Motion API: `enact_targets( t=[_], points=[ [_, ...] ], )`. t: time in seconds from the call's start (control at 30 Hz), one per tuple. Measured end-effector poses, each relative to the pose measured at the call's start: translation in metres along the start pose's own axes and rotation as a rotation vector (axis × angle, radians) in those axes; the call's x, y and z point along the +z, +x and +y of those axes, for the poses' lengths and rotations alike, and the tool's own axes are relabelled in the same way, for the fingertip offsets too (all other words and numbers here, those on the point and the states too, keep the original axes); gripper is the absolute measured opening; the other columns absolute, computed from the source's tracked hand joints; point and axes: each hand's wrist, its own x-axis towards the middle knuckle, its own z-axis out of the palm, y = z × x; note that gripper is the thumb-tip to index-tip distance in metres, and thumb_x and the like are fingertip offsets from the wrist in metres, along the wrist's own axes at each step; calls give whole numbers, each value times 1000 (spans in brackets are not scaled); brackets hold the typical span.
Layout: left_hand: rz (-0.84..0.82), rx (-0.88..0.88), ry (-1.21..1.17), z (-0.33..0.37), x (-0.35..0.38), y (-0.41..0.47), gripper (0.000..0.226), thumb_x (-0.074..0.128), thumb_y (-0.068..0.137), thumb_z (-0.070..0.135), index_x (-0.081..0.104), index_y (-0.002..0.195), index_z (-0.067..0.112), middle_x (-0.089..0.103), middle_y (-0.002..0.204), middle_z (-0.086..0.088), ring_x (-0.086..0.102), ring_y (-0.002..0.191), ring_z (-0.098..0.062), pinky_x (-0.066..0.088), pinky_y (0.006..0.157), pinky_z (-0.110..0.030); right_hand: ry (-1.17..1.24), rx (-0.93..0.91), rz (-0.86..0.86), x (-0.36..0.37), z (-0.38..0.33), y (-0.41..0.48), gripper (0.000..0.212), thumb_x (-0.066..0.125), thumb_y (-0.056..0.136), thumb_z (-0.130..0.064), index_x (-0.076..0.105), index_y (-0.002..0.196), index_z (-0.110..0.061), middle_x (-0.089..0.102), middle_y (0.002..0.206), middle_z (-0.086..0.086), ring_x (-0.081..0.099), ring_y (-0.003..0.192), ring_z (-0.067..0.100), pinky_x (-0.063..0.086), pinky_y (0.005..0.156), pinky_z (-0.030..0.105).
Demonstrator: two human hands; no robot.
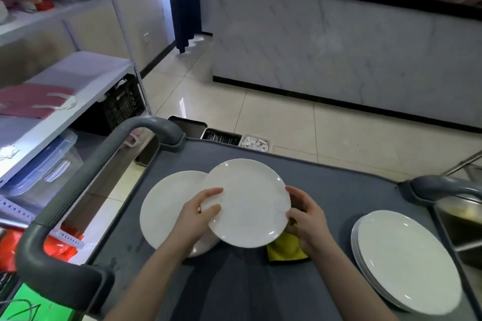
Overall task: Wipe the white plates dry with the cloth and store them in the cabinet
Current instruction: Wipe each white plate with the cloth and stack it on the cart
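Up close, the person held a round white plate a little above the grey cart top, tipped slightly, its glazed face smooth and catching small glints along the rim. The left hand gripped the plate's left edge, with two digits pressed flat on the upper face. The right hand curled round the right edge. Under that hand and the near right edge of the plate lay a yellow cloth, soft and nubbly, with a dark border. Whether the right hand also gripped the cloth I could not tell.

A second plate of the same round white kind lay flat on the cart to the left, partly covered by the held one. Well apart, at the near right, sat a stack of plates, their thin rims stepped one under another. The cart top looked matt, with a raised lip, and a thick, ribbed grey handle curved along its left side.

Beyond the far edge were shallow metal trays. Across the glossy cream floor tiles stood a counter with a pale marble-veined front and a black top. On the left, a white metal shelf rack had a black slatted crate beneath it. Pale marks on the crate were too blurred to read.
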Motion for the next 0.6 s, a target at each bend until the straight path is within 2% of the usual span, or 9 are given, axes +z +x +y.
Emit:
enact_targets(
  t=[0.1, 0.23, 0.33, 0.4, 0.47, 0.5, 0.6],
  points=[
    [13, -110, -249, -1, 14, -2, 37, 45, 100, 5, 72, 107, 30, 66, 111, -5, 70, 84, -19, 59, 65, -36, -2, -15, -19, -12, -1, 0, 58, 45, 77, 16, 68, 107, -27, 71, 103, -3, 65, 95, 23, 55, 61, 33],
    [89, -131, -265, -9, 16, -3, 39, 41, 104, 11, 72, 104, 36, 62, 116, -8, 64, 99, -34, 60, 71, -49, -71, -50, -117, -19, -3, 1, 55, 54, 73, 7, 64, 113, -29, 68, 110, -5, 63, 101, 20, 56, 62, 35],
    [175, -76, -174, -13, 11, -4, 41, 44, 102, 11, 71, 102, 42, 61, 119, -2, 63, 101, -28, 60, 62, -39, -174, -74, -167, -24, -3, 6, 48, 63, 77, 1, 63, 111, -32, 69, 109, -7, 64, 101, 17, 58, 66, 35],
    [207, -51, -127, -16, 6, -6, 42, 46, 101, 12, 70, 103, 46, 60, 122, -1, 61, 104, -28, 60, 62, -38, -350, -126, -143, -28, -3, 14, 40, 61, 86, -2, 61, 115, -30, 68, 110, -7, 64, 100, 16, 57, 76, 30],
    [240, -69, -110, -19, 2, -10, 41, 46, 101, 13, 69, 103, 48, 59, 124, 0, 60, 107, -30, 60, 63, -44, -600, -213, -119, -29, -1, 24, 36, 58, 89, -5, 61, 117, -27, 66, 110, -11, 63, 101, 11, 50, 78, 17],
    [254, -85, -112, -19, 1, -13, 40, 46, 101, 15, 69, 104, 48, 58, 124, 1, 60, 107, -30, 60, 62, -46, -705, -257, -119, -28, 0, 28, 34, 59, 89, -7, 62, 117, -27, 65, 110, -12, 62, 101, 10, 48, 80, 15],
    [281, -115, -134, -19, 0, -21, 39, 46, 102, 17, 68, 104, 49, 58, 124, 3, 60, 106, -30, 59, 59, -44, -1003, -342, -187, -20, 8, 42, 35, 62, 88, -19, 60, 122, -27, 59, 119, -9, 54, 112, 12, 44, 95, 25]
  ],
)
